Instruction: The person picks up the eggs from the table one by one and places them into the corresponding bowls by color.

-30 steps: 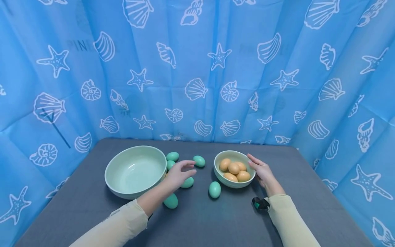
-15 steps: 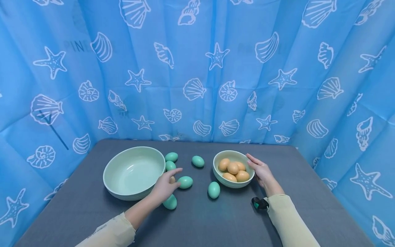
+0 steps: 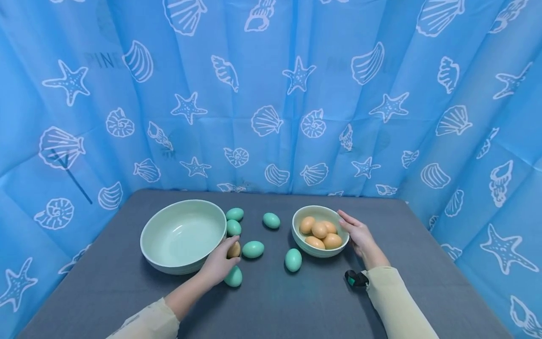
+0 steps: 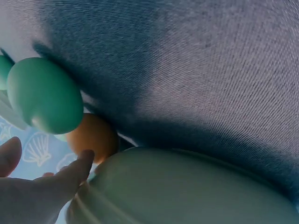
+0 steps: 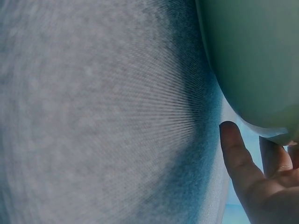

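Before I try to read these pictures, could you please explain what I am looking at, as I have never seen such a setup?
There is no machine here: the work is done bare-handed. The wide picture comes from a camera worn on the head; the two close ones come from a camera on each wrist. On the grey table stand a large pale green bowl at the left and a small bowl of brown eggs at the right, with green eggs lying between them. The left hand is at a single brown egg beside the large bowl, thumb and fingers apart; no firm grip shows. The right hand rests against the side of the small bowl.
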`<state>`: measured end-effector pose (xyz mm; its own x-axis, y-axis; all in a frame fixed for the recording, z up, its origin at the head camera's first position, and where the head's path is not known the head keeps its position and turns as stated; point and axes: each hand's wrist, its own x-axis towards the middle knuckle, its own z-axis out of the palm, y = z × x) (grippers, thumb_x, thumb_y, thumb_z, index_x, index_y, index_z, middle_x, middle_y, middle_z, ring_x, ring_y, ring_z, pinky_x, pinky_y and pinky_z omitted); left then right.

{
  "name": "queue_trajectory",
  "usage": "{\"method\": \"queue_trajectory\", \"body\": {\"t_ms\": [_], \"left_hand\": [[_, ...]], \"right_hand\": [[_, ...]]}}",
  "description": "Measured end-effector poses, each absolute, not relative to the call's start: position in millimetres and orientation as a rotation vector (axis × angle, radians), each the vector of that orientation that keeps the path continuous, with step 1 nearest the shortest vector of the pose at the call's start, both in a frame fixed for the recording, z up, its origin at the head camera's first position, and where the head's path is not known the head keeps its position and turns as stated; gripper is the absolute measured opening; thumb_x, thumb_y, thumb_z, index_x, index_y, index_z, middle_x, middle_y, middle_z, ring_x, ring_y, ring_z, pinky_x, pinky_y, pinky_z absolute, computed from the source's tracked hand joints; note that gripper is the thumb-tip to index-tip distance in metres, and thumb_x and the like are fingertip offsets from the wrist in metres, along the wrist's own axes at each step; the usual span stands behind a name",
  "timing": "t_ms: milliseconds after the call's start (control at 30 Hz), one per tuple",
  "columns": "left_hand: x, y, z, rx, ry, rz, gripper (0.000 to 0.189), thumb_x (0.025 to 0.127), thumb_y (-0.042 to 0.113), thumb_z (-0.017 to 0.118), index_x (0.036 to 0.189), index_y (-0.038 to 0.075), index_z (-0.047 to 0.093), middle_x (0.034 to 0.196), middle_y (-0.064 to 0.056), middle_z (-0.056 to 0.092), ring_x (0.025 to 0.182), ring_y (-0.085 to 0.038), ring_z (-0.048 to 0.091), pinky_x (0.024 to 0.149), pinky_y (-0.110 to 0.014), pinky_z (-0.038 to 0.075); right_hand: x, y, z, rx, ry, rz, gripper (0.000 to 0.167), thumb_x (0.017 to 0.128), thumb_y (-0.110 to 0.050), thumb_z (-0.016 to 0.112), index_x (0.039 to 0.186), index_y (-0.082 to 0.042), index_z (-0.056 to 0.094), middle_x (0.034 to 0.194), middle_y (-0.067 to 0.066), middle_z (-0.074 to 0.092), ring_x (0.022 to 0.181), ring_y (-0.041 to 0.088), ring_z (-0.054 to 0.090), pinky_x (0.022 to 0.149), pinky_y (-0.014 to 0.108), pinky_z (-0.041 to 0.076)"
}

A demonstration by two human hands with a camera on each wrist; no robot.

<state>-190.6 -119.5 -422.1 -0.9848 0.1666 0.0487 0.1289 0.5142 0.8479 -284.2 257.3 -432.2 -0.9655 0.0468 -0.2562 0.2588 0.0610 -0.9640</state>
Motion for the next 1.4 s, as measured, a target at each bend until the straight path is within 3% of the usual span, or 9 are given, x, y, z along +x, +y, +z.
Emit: {"method": "queue_trajectory", "body": {"t_ms": [400,633,900,1067,1400], "left_hand": [[-200.4,-113.0,-431.2,0.270,2.740,1.507,0.052,0.091,-0.004,0.061,0.140,-0.005,0.045,0.143,-0.027,0.044,0.133,-0.044,0.038,0.103,-0.058,0.038],[-201.3,-114.2,-433.6,0.322,2.773,1.490,0.056,0.089,-0.008,0.061,0.141,-0.009,0.041,0.148,-0.029,0.036,0.135,-0.046,0.033,0.107,-0.058,0.033],[-211.2,-112.5,-436.9,0.271,2.732,1.517,0.058,0.091,-0.005,0.059,0.146,-0.003,0.039,0.145,-0.024,0.042,0.133,-0.042,0.038,0.103,-0.056,0.039],[-210.4,-112.3,-439.8,0.274,2.744,1.513,0.061,0.090,-0.007,0.061,0.145,-0.005,0.037,0.143,-0.028,0.042,0.132,-0.045,0.038,0.103,-0.058,0.038],[-216.5,-106.8,-445.2,0.253,2.821,1.324,0.056,0.091,-0.003,0.060,0.143,-0.008,0.040,0.148,-0.038,0.024,0.137,-0.051,0.023,0.107,-0.062,0.029]], "right_hand": [[-283.1,256.3,-431.9,0.322,2.178,-2.037,0.053,0.104,-0.021,0.048,0.153,-0.012,0.030,0.160,0.010,0.017,0.146,0.033,0.013,0.115,0.053,0.019],[-282.3,256.7,-432.5,0.303,2.201,-2.025,0.053,0.104,-0.021,0.047,0.153,-0.012,0.030,0.160,0.011,0.016,0.146,0.034,0.015,0.115,0.051,0.022],[-282.6,256.1,-431.8,0.303,2.188,-2.034,0.052,0.104,-0.020,0.047,0.153,-0.011,0.029,0.160,0.013,0.016,0.145,0.036,0.014,0.114,0.052,0.023],[-282.6,256.1,-432.3,0.304,2.192,-2.033,0.052,0.104,-0.020,0.048,0.152,-0.011,0.030,0.160,0.012,0.017,0.146,0.035,0.014,0.114,0.052,0.023],[-282.8,256.4,-432.1,0.317,2.197,-2.030,0.052,0.104,-0.021,0.047,0.152,-0.012,0.031,0.160,0.011,0.018,0.146,0.034,0.014,0.115,0.051,0.022]]}}
